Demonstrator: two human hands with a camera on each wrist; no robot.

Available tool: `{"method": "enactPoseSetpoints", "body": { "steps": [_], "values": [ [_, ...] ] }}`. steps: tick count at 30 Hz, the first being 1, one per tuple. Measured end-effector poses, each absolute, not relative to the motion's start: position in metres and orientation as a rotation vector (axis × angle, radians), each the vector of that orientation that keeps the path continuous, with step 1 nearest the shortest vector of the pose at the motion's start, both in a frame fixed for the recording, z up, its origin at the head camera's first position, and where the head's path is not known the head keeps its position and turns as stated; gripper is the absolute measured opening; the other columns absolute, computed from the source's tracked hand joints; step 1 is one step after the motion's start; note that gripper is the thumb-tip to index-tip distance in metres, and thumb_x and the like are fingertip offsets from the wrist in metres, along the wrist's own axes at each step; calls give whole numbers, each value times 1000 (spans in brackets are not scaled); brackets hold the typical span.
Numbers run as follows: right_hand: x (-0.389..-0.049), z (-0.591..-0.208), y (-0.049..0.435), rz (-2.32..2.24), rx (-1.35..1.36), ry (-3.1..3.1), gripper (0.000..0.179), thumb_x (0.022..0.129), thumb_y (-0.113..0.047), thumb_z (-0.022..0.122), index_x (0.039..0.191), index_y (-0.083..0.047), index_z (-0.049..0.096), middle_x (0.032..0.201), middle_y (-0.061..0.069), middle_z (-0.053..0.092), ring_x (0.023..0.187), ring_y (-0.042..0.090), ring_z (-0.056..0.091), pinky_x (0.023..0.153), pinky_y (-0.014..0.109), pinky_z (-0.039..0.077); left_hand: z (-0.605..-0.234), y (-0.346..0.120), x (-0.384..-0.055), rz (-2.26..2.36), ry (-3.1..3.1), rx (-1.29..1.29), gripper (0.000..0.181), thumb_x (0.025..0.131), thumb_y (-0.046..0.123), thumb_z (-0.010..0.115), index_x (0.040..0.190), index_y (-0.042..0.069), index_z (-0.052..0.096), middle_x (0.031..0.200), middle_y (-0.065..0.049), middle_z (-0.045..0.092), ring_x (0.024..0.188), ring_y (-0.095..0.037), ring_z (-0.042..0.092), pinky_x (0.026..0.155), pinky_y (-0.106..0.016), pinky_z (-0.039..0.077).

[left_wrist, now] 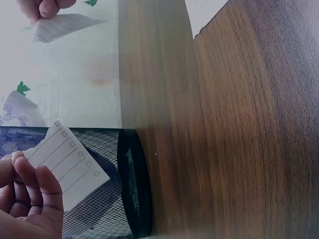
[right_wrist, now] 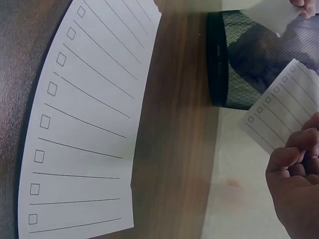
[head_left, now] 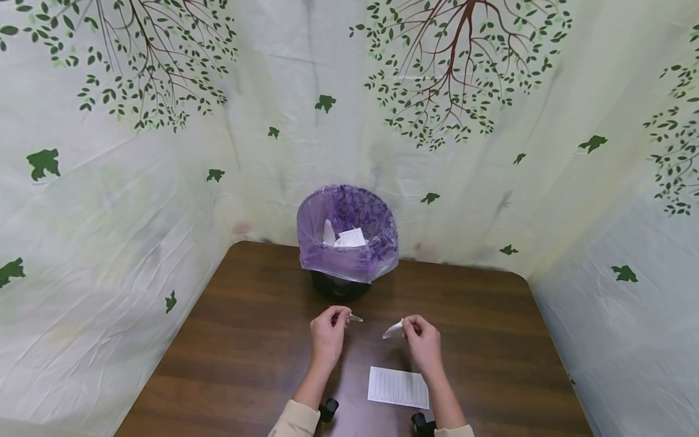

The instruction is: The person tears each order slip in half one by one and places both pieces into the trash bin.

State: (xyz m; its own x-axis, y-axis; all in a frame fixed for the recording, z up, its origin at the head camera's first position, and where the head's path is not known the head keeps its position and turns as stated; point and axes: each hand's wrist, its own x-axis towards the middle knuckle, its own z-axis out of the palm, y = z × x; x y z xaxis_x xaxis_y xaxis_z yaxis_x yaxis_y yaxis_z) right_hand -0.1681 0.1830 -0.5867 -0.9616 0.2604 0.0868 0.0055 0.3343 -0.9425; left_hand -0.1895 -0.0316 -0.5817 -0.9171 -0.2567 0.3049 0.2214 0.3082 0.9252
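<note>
My left hand (head_left: 327, 335) pinches a torn piece of lined paper with checkboxes (left_wrist: 70, 167) between thumb and fingertips, just in front of the bin. To its right, my right hand (head_left: 425, 343) pinches another torn piece of the same paper (right_wrist: 281, 107). The two pieces are apart, both held above the table. Below them, near the right forearm, a larger sheet of lined checkbox paper (head_left: 398, 387) lies on the tabletop. One edge of that sheet looks torn in the right wrist view.
Behind the hands stands a dark mesh bin (left_wrist: 132, 189) with a purple plastic liner (head_left: 349, 261). White paper scraps (head_left: 351, 238) lie inside it. The brown wooden table (head_left: 229, 340) meets a leaf-printed curtain (head_left: 262, 200) at the back and sides.
</note>
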Motion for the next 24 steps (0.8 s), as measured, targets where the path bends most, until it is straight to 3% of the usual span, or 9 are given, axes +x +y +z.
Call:
{"method": "enactPoseSetpoints", "body": {
  "steps": [14,24],
  "values": [
    [-171,-583,179,1702,-243,-2379,17,104,-13,66,92,-2,72,75,13,68,66,8,55,64,22,44,-578,-34,-187,-1662,-2190,16,7,95,8,79,88,6,81,73,-7,74,63,-5,61,59,-19,51],
    [-172,-561,176,1696,-152,-2326,16,104,-10,66,92,-2,71,71,4,64,64,5,54,63,21,43,-557,-35,-182,-1594,-2194,-178,6,95,9,79,89,11,79,75,-2,73,67,-8,61,61,-21,52]
  ]
}}
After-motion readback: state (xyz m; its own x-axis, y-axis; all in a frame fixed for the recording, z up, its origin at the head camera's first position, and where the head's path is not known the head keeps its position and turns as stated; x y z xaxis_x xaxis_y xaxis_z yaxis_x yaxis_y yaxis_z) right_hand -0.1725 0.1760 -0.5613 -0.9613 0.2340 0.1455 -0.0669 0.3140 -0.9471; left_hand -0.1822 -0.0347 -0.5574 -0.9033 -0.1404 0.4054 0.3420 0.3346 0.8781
